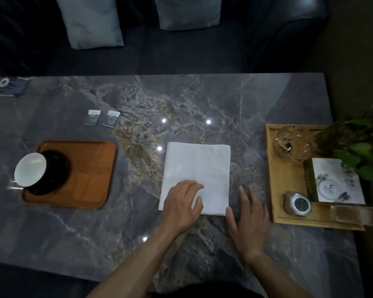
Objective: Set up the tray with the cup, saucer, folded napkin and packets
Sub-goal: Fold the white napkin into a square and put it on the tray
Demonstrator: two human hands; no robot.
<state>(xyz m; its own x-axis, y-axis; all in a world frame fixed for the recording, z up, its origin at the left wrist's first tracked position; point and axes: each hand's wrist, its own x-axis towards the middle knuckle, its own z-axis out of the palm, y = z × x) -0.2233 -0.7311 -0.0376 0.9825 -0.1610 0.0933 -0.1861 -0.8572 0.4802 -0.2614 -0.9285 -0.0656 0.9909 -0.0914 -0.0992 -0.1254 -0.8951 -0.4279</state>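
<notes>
A white napkin (197,168) lies flat on the marble table in front of me, folded into a tall rectangle. My left hand (181,205) rests palm down on its near left corner, fingers spread. My right hand (249,218) lies flat on the table just right of the napkin's near right corner, thumb touching the edge. At the left, a brown wooden tray (91,175) carries a dark saucer (56,175) with a white cup (30,169) on it, at the tray's left end. Two small packets (92,118) (111,118) lie side by side behind the tray.
A light wooden tray (289,179) at the right holds a glass ashtray (293,143), a round silver device (297,204), a printed card (336,181) and a small glass dish (353,215). A green plant (357,147) overhangs it. A dark booklet (10,87) sits far left. A sofa with cushions stands behind.
</notes>
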